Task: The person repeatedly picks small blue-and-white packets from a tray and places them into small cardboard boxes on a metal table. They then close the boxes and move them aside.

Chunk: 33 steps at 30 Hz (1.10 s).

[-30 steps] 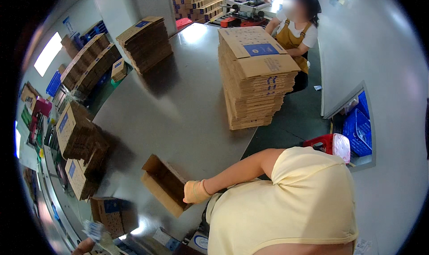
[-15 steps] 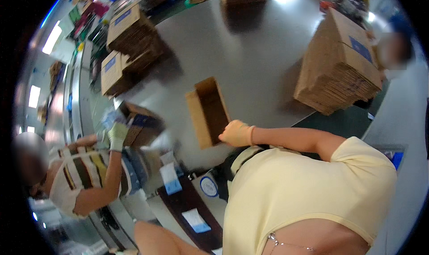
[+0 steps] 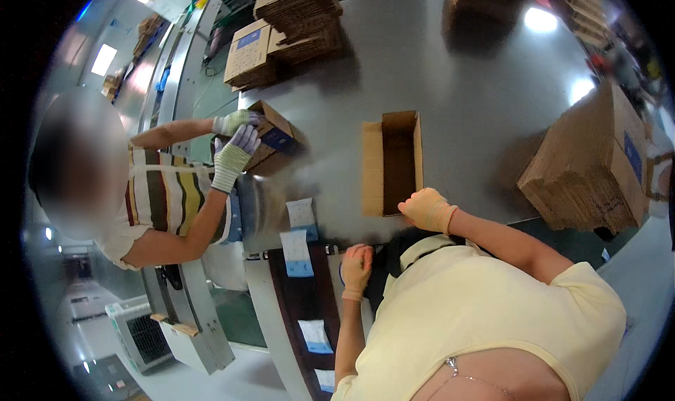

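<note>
An open cardboard box (image 3: 401,163) stands on the metal table in front of me, one flap folded out to its left. My right hand (image 3: 427,208), in a pale orange glove, is closed on the near right corner of its rim. Lower and to the left, my left hand (image 3: 356,269), gloved alike, is curled into a loose fist beside a dark conveyor belt (image 3: 304,302); I see nothing in it. White-and-blue packets lie on the belt, one packet (image 3: 297,253) near its far end and another packet (image 3: 315,336) closer to me.
At left, a co-worker's gloved hands (image 3: 235,151) work at another cardboard box (image 3: 274,137). Stacks of flattened cartons stand on the metal table (image 3: 464,120): one stack (image 3: 583,165) at right, another stack (image 3: 299,32) at the far left, and a further stack (image 3: 489,0) at the back.
My view has turned, so the scene sits differently. My left hand has come into sight beside the belt. My right hand stays at the box's near rim. The co-worker's hands remain at their box.
</note>
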Each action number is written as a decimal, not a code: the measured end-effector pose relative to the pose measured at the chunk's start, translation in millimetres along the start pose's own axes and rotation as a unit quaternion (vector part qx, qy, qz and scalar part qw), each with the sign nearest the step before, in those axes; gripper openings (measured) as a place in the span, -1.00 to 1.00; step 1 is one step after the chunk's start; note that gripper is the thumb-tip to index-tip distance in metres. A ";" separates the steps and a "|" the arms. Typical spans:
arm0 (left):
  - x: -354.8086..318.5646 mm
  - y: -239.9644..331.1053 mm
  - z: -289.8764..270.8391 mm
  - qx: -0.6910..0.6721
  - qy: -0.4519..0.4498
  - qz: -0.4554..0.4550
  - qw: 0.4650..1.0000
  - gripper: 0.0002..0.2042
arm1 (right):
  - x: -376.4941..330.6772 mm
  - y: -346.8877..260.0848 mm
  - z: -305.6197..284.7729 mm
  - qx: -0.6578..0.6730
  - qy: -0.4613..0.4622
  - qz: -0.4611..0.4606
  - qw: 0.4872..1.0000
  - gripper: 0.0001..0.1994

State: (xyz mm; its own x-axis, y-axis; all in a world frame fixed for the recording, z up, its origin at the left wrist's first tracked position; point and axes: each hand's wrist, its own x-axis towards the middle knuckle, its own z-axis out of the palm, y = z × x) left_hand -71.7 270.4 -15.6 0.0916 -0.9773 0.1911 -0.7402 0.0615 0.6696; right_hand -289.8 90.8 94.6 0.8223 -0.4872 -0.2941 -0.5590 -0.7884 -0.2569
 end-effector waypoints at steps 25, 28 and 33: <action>91.6 61.6 11.8 0.228 -0.027 0.168 0.959 -0.79 | -8.8 3.6 7.2 0.008 0.081 -0.023 0.996 -0.83; 93.9 67.7 10.1 0.238 -0.030 0.168 0.956 -0.81 | 0.1 2.2 18.3 -0.003 0.072 0.014 0.997 -0.84; 94.3 68.9 -0.4 0.257 -0.038 0.156 0.953 -0.85 | 9.4 0.6 25.5 -0.002 0.100 -0.011 0.995 -0.83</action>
State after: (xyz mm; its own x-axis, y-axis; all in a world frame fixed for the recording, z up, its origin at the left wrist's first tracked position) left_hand -113.8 182.5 48.9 -0.2203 -0.9406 0.2582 -0.9538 0.2632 0.1450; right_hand -285.1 95.4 68.3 0.8389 -0.5350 -0.0999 -0.5411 -0.8004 -0.2579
